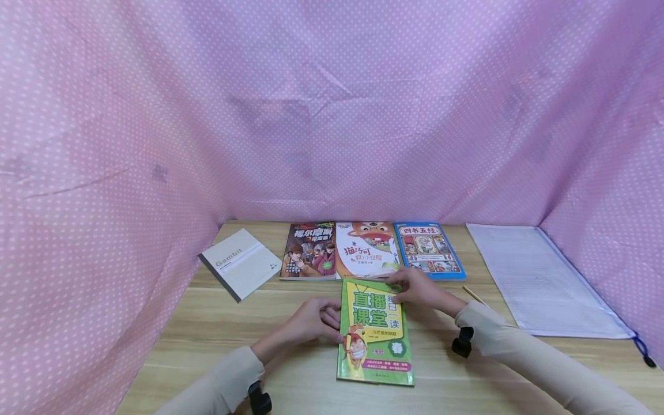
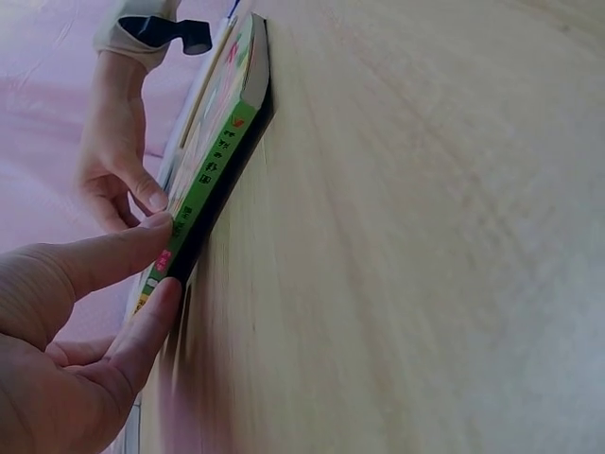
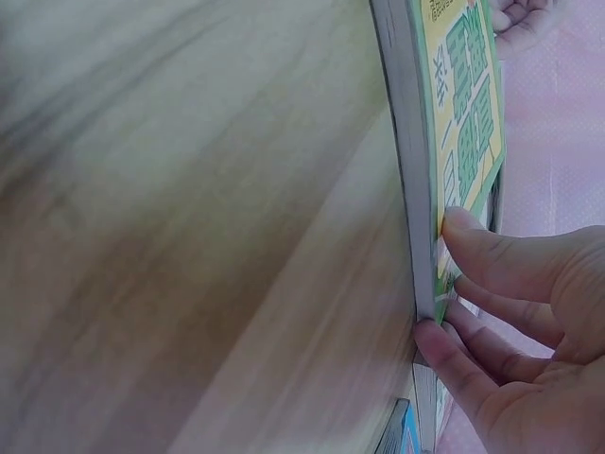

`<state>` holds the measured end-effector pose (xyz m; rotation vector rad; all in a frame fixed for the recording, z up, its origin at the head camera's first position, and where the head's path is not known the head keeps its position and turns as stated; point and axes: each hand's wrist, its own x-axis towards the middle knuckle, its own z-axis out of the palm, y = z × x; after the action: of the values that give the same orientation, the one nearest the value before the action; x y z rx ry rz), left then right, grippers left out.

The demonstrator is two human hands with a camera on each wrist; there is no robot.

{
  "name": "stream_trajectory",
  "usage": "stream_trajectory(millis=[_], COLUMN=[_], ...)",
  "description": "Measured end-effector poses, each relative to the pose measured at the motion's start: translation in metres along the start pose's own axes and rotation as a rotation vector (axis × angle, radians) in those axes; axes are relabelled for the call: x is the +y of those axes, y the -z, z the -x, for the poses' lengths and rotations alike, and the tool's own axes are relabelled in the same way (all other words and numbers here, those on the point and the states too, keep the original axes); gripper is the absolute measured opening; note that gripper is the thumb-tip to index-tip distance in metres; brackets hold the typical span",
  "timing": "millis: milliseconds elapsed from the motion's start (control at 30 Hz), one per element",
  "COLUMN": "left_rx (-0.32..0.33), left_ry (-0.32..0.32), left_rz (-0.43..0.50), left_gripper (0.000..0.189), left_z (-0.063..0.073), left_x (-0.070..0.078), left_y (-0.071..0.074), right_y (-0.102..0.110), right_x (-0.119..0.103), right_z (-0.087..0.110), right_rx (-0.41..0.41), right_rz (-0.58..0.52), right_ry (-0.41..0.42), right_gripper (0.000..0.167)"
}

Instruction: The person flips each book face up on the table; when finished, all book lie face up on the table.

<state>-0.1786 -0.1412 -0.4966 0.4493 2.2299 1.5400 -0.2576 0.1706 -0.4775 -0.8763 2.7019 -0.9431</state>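
Note:
A green and yellow paperback book [image 1: 376,351] lies face up in front of me, its spine toward the left. My left hand [image 1: 313,320] pinches the spine edge, thumb on the upper side; in the left wrist view its fingertip [image 2: 168,291] sits low against the spine, above a dark shadow. At the far right corner my right hand [image 1: 417,288] grips the same book. In the right wrist view the thumb [image 3: 463,222] presses on the cover, and other fingers touch the page edges [image 3: 416,189]. What lies beneath the book is hidden.
Behind stand three books in a flat row: a dark detective-themed one [image 1: 308,253], a white one [image 1: 365,251] and a blue-bordered one [image 1: 430,251]. A beige notebook [image 1: 241,265] lies left. To the right are a pencil-like stick [image 1: 474,295] and a white mesh pouch [image 1: 550,282]. Pink dotted cloth [image 1: 332,115] surrounds the table.

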Motion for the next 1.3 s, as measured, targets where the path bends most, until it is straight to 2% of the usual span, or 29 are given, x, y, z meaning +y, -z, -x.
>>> stream_trajectory(millis=[767,1300], left_rx=[0.037,0.043], left_ry=[0.043,0.055], left_rz=[-0.058,-0.047], left_gripper=[0.066,0.069], left_z=[-0.002,-0.003], left_x=[0.003,0.001], left_y=[-0.010,-0.010], right_y=[0.001,-0.001], right_x=[-0.004,-0.003], right_z=[0.002,0.000], right_rx=[0.001,0.015], right_rz=[-0.006,-0.005], right_ry=[-0.020,-0.045], right_gripper=[0.036,0.033])
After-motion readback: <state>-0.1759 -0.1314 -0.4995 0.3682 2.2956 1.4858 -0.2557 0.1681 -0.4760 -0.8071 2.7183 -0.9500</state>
